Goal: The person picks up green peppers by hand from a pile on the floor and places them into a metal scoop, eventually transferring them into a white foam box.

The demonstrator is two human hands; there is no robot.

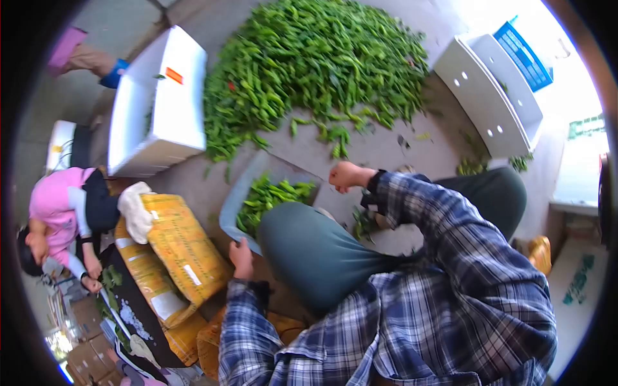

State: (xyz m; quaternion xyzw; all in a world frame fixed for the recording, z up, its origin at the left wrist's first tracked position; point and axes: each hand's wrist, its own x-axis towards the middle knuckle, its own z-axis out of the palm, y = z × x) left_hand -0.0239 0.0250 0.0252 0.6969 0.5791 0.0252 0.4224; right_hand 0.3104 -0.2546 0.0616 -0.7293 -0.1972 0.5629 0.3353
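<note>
A grey tub (234,204) partly filled with green chili peppers (267,201) stands beside my bent left knee. At its near rim, my left hand (241,259) is closed on the edge with the thumb up. My right hand (347,176) is held in a fist over the floor, to the right of the tub. Whatever its curled fingers may hold is hidden. Beyond the tub lies a big pile of green chili peppers (322,61), with loose ones scattered along its near edge.
White foam boxes stand left (180,96) and right (479,96) of the pile; a blue crate (523,56) is behind the right one. Yellow taped boxes (187,248) are at my left. A person in pink (61,199) crouches far left; another person's arm (90,61) shows above.
</note>
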